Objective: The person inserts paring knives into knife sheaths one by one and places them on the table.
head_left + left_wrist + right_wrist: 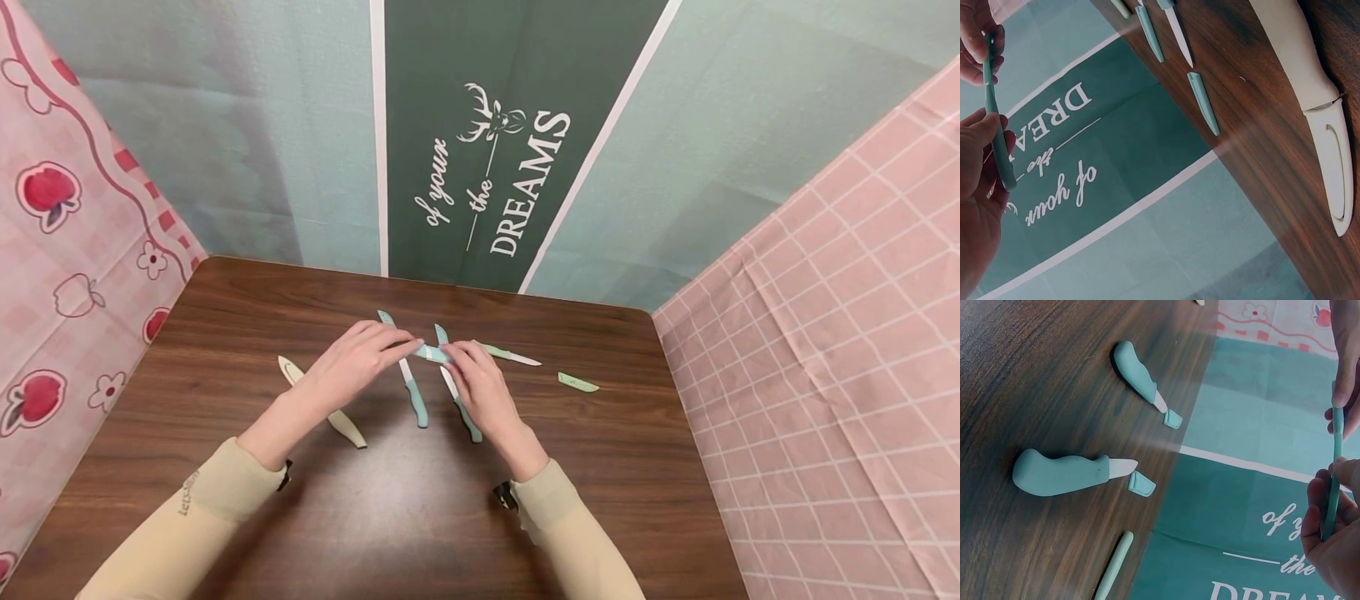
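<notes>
As the left hand (360, 358) and right hand (483, 385) grip 1 half each of a slim, teal-blue, knife-shaped piece (435, 355) above the dark wood-grain table (375, 517), a narrow pale band (428, 352) crosses it near its middle.

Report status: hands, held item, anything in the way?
Left fingers and right fingers gripping slim teal knife-shaped piece. Held above dark wood-grain table. Two teal-handled knives, white blades bare, close by. No obstruction visible.
</notes>
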Demonstrator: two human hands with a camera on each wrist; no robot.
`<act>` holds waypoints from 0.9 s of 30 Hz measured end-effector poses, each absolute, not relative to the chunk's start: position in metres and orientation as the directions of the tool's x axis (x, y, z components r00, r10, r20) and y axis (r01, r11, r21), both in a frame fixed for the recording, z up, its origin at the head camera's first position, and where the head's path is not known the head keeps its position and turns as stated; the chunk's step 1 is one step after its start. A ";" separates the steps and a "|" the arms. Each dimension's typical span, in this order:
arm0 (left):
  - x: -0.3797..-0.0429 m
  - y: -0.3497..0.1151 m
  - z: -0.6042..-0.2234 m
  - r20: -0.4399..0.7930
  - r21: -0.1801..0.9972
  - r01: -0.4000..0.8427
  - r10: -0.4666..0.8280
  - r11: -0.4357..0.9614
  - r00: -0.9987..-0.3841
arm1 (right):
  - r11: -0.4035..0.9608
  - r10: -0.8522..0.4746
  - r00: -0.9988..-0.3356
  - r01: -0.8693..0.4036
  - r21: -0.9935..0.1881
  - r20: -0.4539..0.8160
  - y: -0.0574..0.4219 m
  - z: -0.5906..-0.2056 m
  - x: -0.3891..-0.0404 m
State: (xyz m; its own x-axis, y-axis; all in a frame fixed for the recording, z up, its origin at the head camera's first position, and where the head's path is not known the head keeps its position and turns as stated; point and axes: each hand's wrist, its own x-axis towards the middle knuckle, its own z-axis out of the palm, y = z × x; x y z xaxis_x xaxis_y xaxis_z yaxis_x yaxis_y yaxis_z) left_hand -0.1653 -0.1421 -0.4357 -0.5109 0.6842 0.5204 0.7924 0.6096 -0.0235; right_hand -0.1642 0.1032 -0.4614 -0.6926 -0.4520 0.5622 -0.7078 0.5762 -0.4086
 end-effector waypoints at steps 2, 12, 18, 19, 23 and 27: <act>-0.165 -0.142 -0.436 0.516 -0.021 0.794 0.687 0.608 -0.512 | 0.579 -0.453 -0.694 -0.707 -0.407 0.560 0.103 -0.462 -0.164; -0.165 -0.147 -0.440 0.508 0.002 0.793 0.683 0.609 -0.525 | 0.617 -0.484 -0.716 -0.687 -0.383 0.503 0.100 -0.465 -0.164; -0.165 -0.149 -0.444 0.501 0.011 0.789 0.679 0.615 -0.536 | 0.624 -0.506 -0.729 -0.678 -0.387 0.461 0.097 -0.467 -0.163; -0.165 -0.150 -0.444 0.500 0.011 0.788 0.680 0.615 -0.537 | 0.622 -0.510 -0.728 -0.680 -0.387 0.459 0.097 -0.468 -0.163; -0.165 -0.153 -0.446 0.487 0.017 0.791 0.685 0.612 -0.541 | 0.622 -0.527 -0.722 -0.687 -0.375 0.449 0.094 -0.470 -0.162; -0.166 -0.157 -0.449 0.470 0.025 0.795 0.695 0.606 -0.544 | 0.631 -0.543 -0.710 -0.697 -0.340 0.448 0.089 -0.473 -0.162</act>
